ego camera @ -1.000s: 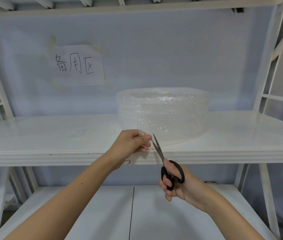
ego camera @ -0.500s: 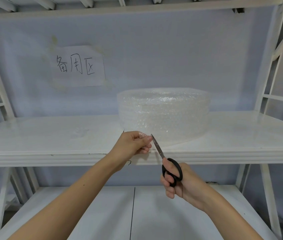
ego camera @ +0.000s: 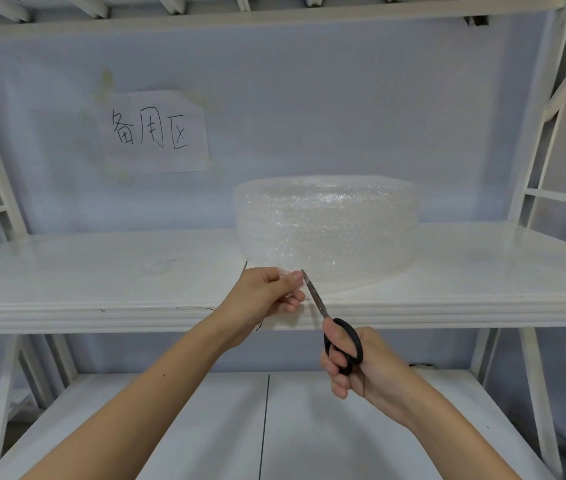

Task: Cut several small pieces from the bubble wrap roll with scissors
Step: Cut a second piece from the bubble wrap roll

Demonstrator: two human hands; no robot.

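While bubble wrap roll sits on shelf | left hand pinches its loose end | right hand grips scissors

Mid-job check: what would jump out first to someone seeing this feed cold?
The big clear bubble wrap roll lying flat on the white shelf, right of centre. In front of it, the left hand pinches the loose end while the right hand holds black-handled scissors with the blades pointing up at that end. A handwritten paper sign is on the wall behind, to the left.
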